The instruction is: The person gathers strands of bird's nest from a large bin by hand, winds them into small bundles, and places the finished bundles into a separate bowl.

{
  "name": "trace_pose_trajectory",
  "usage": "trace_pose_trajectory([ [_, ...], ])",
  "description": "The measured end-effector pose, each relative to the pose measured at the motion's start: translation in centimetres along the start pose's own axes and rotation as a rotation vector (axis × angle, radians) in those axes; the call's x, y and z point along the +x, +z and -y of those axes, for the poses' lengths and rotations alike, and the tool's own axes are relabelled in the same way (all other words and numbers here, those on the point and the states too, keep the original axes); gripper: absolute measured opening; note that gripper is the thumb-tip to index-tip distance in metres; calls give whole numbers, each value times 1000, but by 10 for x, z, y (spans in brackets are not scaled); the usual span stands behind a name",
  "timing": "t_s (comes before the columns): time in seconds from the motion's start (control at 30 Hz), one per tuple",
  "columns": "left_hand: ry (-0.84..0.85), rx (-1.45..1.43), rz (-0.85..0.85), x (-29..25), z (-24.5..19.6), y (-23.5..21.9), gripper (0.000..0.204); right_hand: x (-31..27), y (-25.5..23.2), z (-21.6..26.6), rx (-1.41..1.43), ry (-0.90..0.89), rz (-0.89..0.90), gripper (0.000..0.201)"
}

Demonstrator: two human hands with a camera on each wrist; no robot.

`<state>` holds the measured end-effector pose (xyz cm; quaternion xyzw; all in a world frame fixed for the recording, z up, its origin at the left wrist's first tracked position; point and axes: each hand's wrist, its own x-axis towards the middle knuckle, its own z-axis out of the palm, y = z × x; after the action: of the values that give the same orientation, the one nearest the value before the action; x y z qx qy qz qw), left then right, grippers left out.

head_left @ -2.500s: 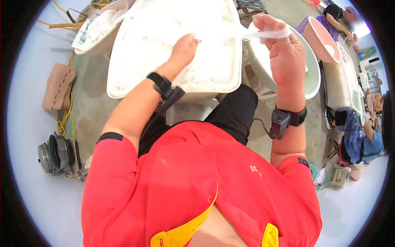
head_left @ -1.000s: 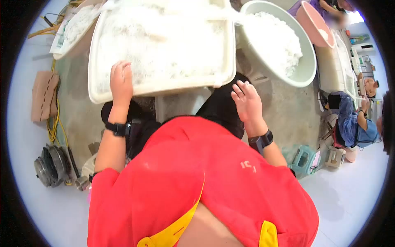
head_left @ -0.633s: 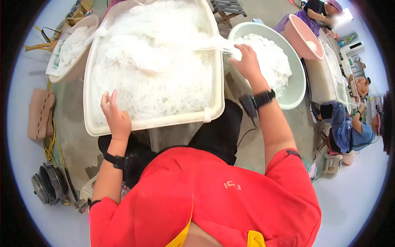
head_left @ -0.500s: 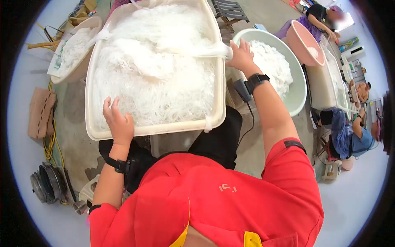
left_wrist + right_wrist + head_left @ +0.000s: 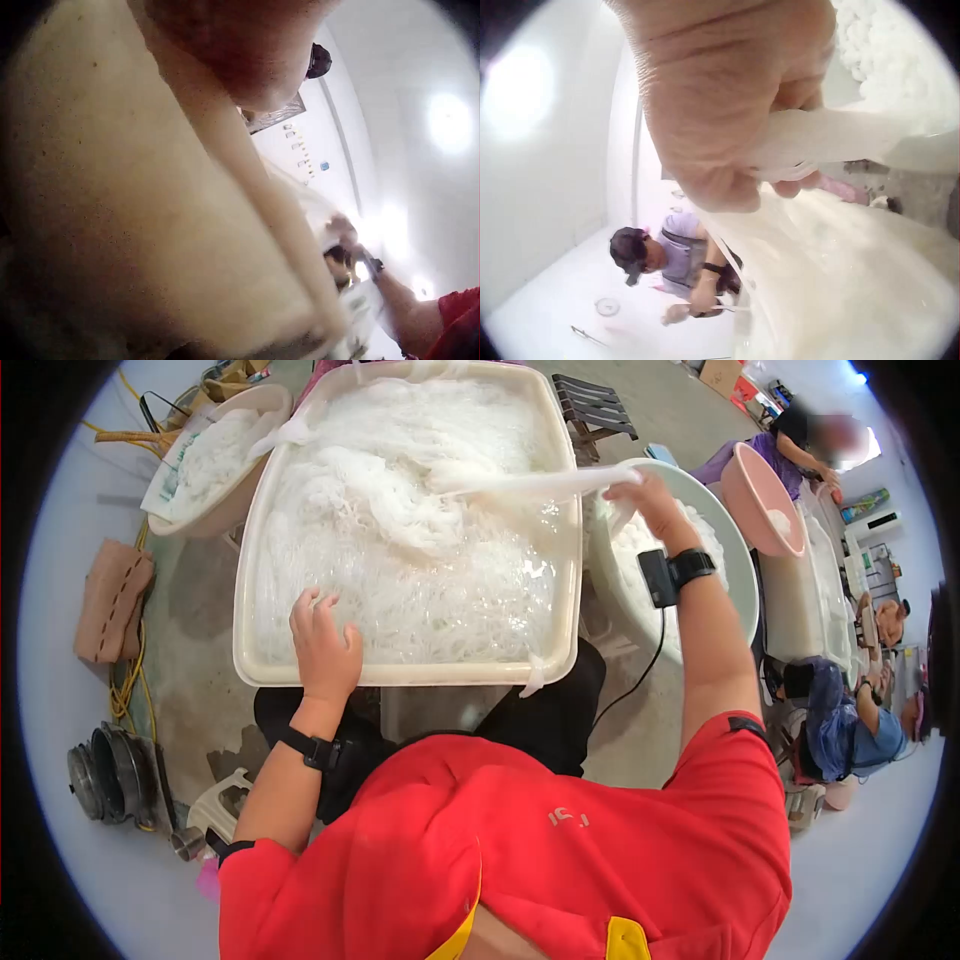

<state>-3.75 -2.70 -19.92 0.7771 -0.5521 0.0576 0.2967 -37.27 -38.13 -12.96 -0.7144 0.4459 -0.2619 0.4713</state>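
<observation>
A cream tub (image 5: 240, 590) holds wet white strands (image 5: 390, 580). My right hand (image 5: 655, 510) grips one end of a stretched white bundle (image 5: 540, 484) above the green basin, and the bundle runs left across the tub's right rim. In the right wrist view, fingers of my right hand (image 5: 727, 97) curl round the bundle (image 5: 832, 135). My left hand (image 5: 326, 650) is at the tub's front left rim with its fingers spread and nothing held. The left wrist view shows part of that hand (image 5: 232, 45) over the tub's outer wall (image 5: 112, 187).
A pale green basin (image 5: 742, 580) with white strands stands right of the tub, a pink basin (image 5: 750, 490) beyond it. Another basin (image 5: 225, 510) is at the left. A folding stool (image 5: 592, 408) is behind. People sit at the right. A cable (image 5: 640, 678) hangs from the right wrist.
My right hand has closed on the white bundle and moved right with it, over the green basin. The bundle is now drawn out straight. My left hand stays near the front left rim.
</observation>
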Motion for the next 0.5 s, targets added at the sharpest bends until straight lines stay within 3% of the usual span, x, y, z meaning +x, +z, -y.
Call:
trace_pose_trajectory([
  [0.03, 5, 0, -8, -1, 0, 0, 40, -4, -7, 18, 150, -39, 55, 18],
  [0.17, 80, -14, -98, -1, 5, 5, 27, -18, -4, 104, 76, -157, 188, 16],
  [0.27, 19, -112, 19, 0, 7, 3, 14, -26, 14, 162, 58, -218, 245, 20],
  [0.37, 22, -169, 12, -3, 8, 3, 25, -16, 34, 180, 143, -173, 410, 21],
  [0.4, 2, -178, 16, -3, 7, 2, 31, -38, 65, 199, 300, -277, 288, 19],
  [0.5, -31, -189, 20, -4, 10, 2, 32, -41, 78, 224, 209, -283, 320, 18],
])
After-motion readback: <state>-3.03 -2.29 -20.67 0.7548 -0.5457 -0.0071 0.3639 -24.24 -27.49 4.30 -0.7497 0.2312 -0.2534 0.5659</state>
